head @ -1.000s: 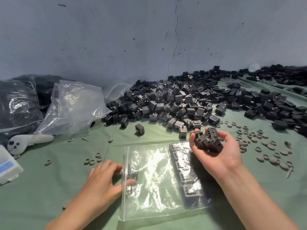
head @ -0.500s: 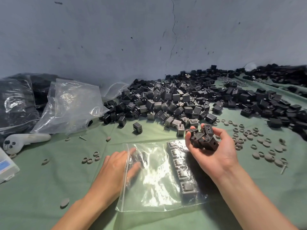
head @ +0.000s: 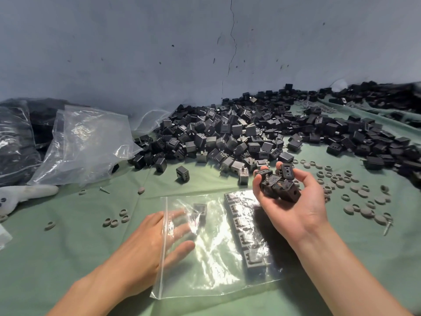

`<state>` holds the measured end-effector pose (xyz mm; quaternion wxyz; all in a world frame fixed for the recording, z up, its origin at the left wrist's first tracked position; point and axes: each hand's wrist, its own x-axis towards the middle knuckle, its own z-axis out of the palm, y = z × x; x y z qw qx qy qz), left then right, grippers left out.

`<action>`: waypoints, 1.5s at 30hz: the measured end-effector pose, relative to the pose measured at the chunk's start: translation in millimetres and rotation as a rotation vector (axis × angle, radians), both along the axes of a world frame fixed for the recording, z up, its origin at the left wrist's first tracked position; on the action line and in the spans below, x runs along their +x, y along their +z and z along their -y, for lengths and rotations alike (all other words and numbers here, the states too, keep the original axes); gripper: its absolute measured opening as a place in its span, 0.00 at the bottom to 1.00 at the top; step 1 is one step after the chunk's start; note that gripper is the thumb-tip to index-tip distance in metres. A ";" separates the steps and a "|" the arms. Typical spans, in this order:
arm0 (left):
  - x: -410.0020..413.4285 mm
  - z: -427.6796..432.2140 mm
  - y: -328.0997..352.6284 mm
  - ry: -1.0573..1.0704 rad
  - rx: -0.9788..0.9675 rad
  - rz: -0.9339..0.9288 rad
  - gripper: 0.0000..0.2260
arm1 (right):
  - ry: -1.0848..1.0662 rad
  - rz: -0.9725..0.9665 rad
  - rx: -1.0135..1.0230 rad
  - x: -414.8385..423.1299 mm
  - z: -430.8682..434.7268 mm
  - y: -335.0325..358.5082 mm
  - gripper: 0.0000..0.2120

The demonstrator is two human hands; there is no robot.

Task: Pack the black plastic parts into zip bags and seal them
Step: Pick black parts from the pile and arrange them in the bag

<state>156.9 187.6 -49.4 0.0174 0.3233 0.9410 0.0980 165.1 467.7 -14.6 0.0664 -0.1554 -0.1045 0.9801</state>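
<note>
The right hand [head: 293, 206], palm up over the bag's far right corner, has its fingers curled round a handful of black parts [head: 279, 185]. They are small boxy shells, some with three holes in one face, some showing metal prongs. The left hand [head: 145, 245] lies flat, fingers straight and spread, slipped through the mouth of the clear zip bag [head: 218, 258] on the green-covered desk [head: 68, 258]. Inside the bag a row of parts [head: 246, 233] lines the right edge, and one lone part [head: 200, 212] sits just beyond the fingertips. Behind, a big heap [head: 239, 133] spreads towards the wall [head: 159, 53]. Grey round caps [head: 360, 195] lie scattered at right.
</note>
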 end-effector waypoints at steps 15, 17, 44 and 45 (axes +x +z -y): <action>-34.8 -44.7 -29.7 -0.111 0.207 0.239 0.19 | -0.011 -0.010 0.080 -8.6 -0.5 -6.1 0.08; -32.6 -36.6 -29.3 -0.156 0.105 -0.064 0.22 | 0.005 -0.007 0.098 -8.5 0.8 -5.2 0.09; -8.2 -60.5 21.8 0.179 0.529 0.092 0.28 | 0.557 -0.164 0.101 25.0 45.3 -6.8 0.20; -8.9 -63.0 20.8 0.206 0.565 0.111 0.25 | 0.564 -0.168 0.103 26.3 45.6 -5.8 0.21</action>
